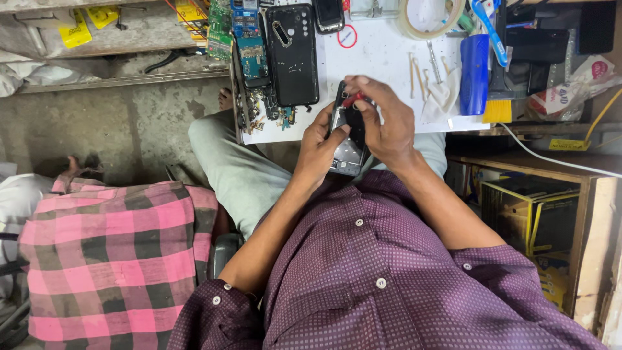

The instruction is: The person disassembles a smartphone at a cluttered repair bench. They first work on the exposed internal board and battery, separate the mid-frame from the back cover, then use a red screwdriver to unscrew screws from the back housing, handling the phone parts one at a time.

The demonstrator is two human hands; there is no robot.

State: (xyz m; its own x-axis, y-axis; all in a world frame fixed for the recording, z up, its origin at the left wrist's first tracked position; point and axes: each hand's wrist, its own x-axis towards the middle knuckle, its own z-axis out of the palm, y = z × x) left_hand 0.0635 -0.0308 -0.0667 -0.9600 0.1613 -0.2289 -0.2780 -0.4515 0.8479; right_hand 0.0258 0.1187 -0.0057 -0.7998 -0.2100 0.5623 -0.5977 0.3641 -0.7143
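Far left there's a pink and black checked cloth (110,259) draped over something low, with bare concrete floor (129,129) above it. Moving in, the person's knee in pale green trousers (240,175) pokes out under the edge of a white work board (382,58). On the left part of that board sit a couple of blue and green circuit boards (249,39) and a black phone back cover (293,55), with small loose parts (265,110) scattered just below them.

Then the hands, right at the near edge of the board. The left hand (321,146) is wrapped around the side of an opened phone (350,139), thumb resting on its face, holding it up off the board. The right hand (382,123) comes over the top of the phone, fingers curled down and pinching a small red-tipped tool (353,99) against the phone's upper end.

Further right: some thin sticks (418,71), a roll of tape (427,16), a blue brush with yellow bristles (479,78), then a yellow and black box (528,214) down on a wooden shelf.
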